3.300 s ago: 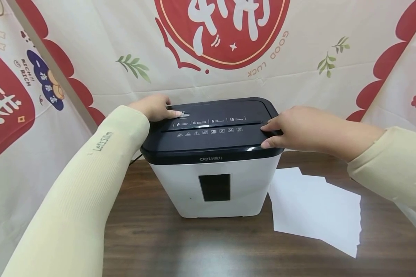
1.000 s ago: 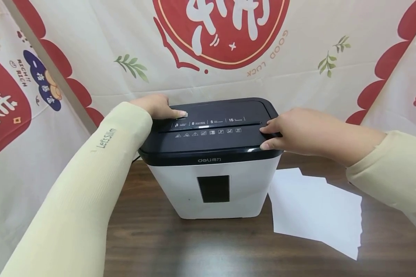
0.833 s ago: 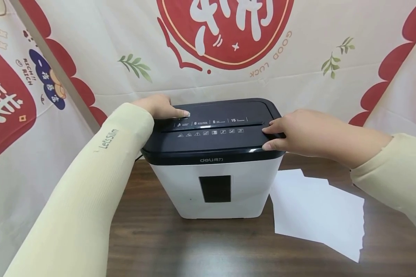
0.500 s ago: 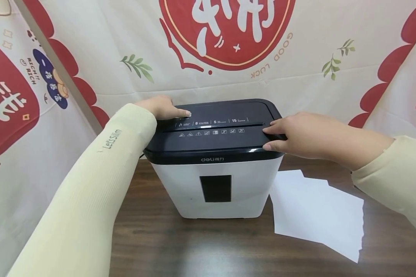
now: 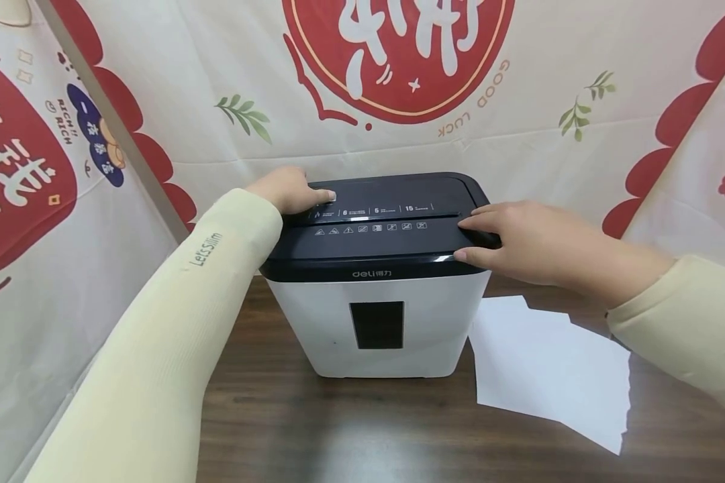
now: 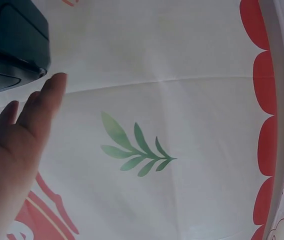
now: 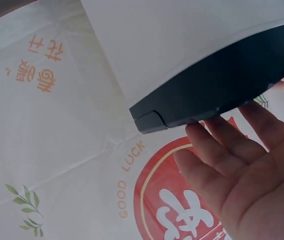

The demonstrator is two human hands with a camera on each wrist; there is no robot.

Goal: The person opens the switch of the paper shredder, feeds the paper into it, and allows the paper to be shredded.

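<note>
A paper shredder (image 5: 323, 322) with a white body and black lid stands upright in the middle of the head view. My left hand (image 5: 288, 190) lies over the lid's back left corner, its thumb on the top by a small light patch. In the left wrist view, the left hand's (image 6: 17, 145) other fingers stretch out beside the black lid (image 6: 14, 42). My right hand (image 5: 534, 238) rests on the lid's right end, thumb near the front edge. In the right wrist view, the right hand's (image 7: 252, 170) fingertips are at the lid's edge, palm away from it.
Several white paper sheets (image 5: 546, 369) with some torn edges lie on the brown wooden table (image 5: 362, 436), right of the shredder. A printed cloth (image 5: 399, 147) hangs close behind it, and another cloth (image 5: 42, 282) hangs at the left.
My left thumb has slid slightly right along the lid, over the light patch seen beside it 3.3 s ago. My right hand's fingers have shifted slightly. Shredder and paper stay in place.
</note>
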